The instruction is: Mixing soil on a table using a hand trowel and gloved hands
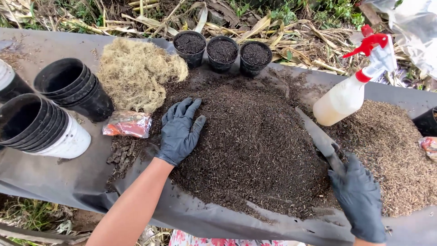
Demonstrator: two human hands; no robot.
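beside left hand [179, 132], crinkled orange-red packet [127, 124]; right hand [359, 196] grips trowel [318, 136].

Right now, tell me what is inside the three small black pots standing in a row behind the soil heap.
Each of the three pots is filled nearly to the rim with dark soil like the heap. No plant or sprout shows. Anything buried under the surface is hidden.

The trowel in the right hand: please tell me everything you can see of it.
The trowel has a narrow, dull grey blade that looks like metal, dusted with soil. It lies tilted, tip pointing up and left, over the dark soil pile. The right hand, in a dark glove, grips its handle, which is hidden.
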